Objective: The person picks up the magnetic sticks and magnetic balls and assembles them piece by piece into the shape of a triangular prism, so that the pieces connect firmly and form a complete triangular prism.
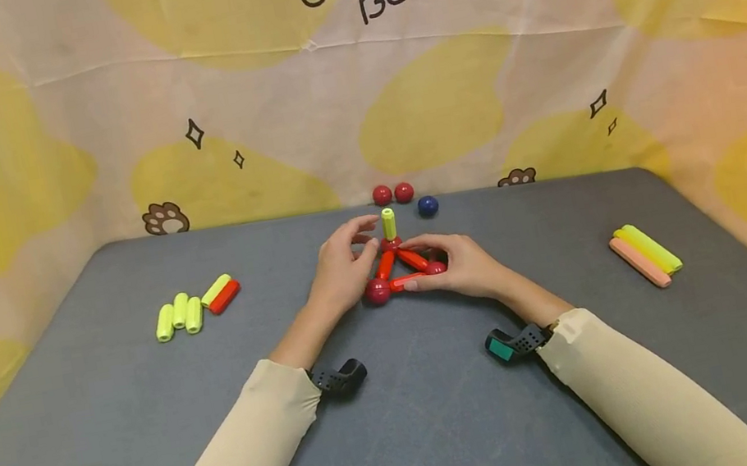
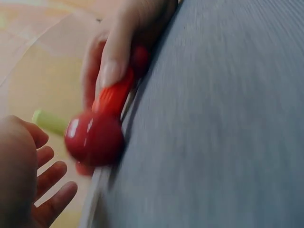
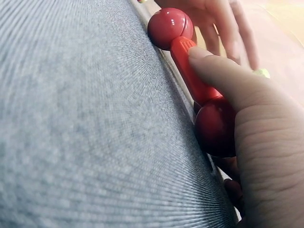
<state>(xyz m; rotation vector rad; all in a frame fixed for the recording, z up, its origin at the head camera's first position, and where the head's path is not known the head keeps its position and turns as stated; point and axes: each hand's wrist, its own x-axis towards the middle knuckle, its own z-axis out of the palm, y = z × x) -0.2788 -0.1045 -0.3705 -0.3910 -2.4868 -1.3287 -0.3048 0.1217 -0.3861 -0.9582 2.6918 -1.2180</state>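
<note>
On the table stands a triangle frame of red rods and dark red balls; its front rod (image 1: 408,283) runs between the left ball (image 1: 378,291) and the right ball (image 1: 435,268). From the rear ball (image 1: 391,244) a short yellow-green rod (image 1: 389,224) points upward. My right hand (image 1: 462,266) grips the frame at its right corner, its thumb (image 3: 221,71) on the front red rod (image 3: 190,71). Beside the frame's left side is my left hand (image 1: 341,270), fingers loosely bent and apart from the left ball (image 2: 95,138) in the left wrist view.
Two red balls (image 1: 382,196) and a blue ball (image 1: 428,207) lie behind the frame. Several short yellow-green rods (image 1: 180,310) and a red rod (image 1: 225,297) lie at left. At right are longer yellow (image 1: 649,248) and pink (image 1: 640,263) rods. A patterned cloth (image 1: 288,90) hangs behind the table.
</note>
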